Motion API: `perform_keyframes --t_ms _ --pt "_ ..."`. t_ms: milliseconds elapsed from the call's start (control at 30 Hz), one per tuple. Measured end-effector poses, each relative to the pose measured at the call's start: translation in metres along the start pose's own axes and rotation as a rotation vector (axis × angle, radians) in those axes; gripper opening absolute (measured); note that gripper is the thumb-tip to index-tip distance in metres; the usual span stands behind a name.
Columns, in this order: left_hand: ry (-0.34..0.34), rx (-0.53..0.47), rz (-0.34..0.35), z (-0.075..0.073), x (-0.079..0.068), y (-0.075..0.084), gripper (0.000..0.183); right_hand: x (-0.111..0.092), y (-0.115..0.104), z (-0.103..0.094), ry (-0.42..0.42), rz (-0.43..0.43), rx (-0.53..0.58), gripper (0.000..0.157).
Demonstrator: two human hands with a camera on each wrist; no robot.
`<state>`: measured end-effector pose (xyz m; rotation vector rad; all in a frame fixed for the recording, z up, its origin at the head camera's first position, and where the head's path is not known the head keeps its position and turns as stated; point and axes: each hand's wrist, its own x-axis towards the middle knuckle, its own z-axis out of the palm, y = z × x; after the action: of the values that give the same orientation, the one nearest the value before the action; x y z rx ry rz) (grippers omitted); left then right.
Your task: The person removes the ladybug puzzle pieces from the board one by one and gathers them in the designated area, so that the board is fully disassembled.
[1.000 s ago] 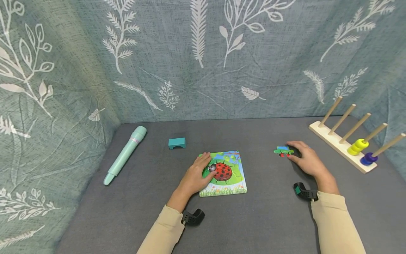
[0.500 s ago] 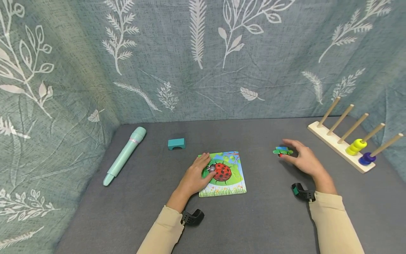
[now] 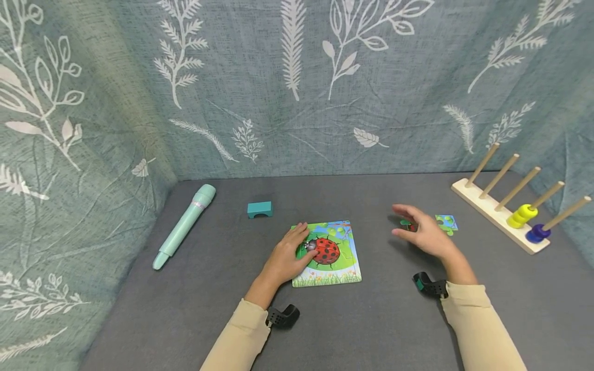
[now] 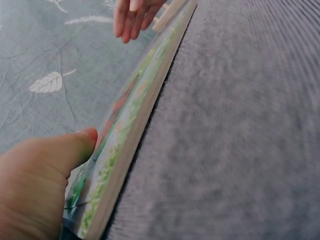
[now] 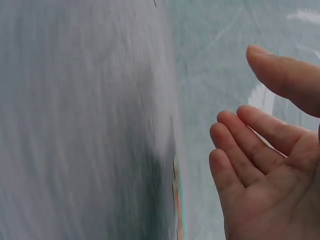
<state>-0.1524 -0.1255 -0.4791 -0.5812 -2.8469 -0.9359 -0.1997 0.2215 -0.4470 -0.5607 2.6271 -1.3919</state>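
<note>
My left hand (image 3: 284, 259) rests on the left side of a square jigsaw puzzle (image 3: 326, 280) with a ladybird picture, fingers laid flat along its edge. In the left wrist view, the left thumb (image 4: 82, 145) lies over the picture near the puzzle's pale rim. My right hand (image 3: 429, 234) hovers at the right, thumb and fingers apart, nothing gripped. Beneath its curve shows a green and red puzzle piece (image 3: 408, 225), partly covered by the hand. Another puzzle piece (image 3: 447, 223), blue and green, lies just right of the hand. The right wrist view shows the palm (image 5: 280, 200) facing sideways.
A wooden stacking counter (image 3: 492, 208) with yellow and blue rings stands at the far right. A teal arch block (image 3: 259, 209) sits behind the puzzle. A mint toy microphone (image 3: 183, 226) lies at the left. A patterned curtain (image 3: 260, 93) hangs behind the grey table.
My right hand has moved left over the loose pieces, uncovering the blue and green piece on its right and covering more of the other. The left hand has stayed on the puzzle.
</note>
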Motion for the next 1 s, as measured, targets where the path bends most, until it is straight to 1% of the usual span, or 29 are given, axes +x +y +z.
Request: perform_keyframes --t_ms 100,233,333,500,600,800,1000 --pt "0.006 -0.010 0.001 0.000 0.001 -0.001 0.062 0.004 -0.008 0.011 -0.018 -0.034 0.019 0.060" --pt "0.027 -0.021 0.019 -0.003 0.000 -0.005 0.064 0.010 -0.019 0.029 -0.061 -0.087 0.049 0.059" --pt "0.038 -0.016 0.037 -0.005 -0.001 -0.009 0.065 0.014 -0.029 0.043 -0.092 -0.118 0.050 0.060" --pt "0.028 0.012 0.043 -0.010 -0.002 -0.014 0.066 0.022 -0.043 0.063 -0.137 -0.159 0.067 0.059" --pt "0.016 0.025 0.035 -0.013 -0.003 -0.018 0.067 0.027 -0.052 0.075 -0.168 -0.178 0.080 0.059" --pt "0.002 0.047 0.023 -0.014 -0.004 -0.019 0.067 0.036 -0.066 0.098 -0.216 -0.194 0.079 0.059" --pt "-0.005 0.050 0.011 -0.014 -0.005 -0.018 0.067 0.044 -0.074 0.118 -0.277 -0.162 0.104 0.061"
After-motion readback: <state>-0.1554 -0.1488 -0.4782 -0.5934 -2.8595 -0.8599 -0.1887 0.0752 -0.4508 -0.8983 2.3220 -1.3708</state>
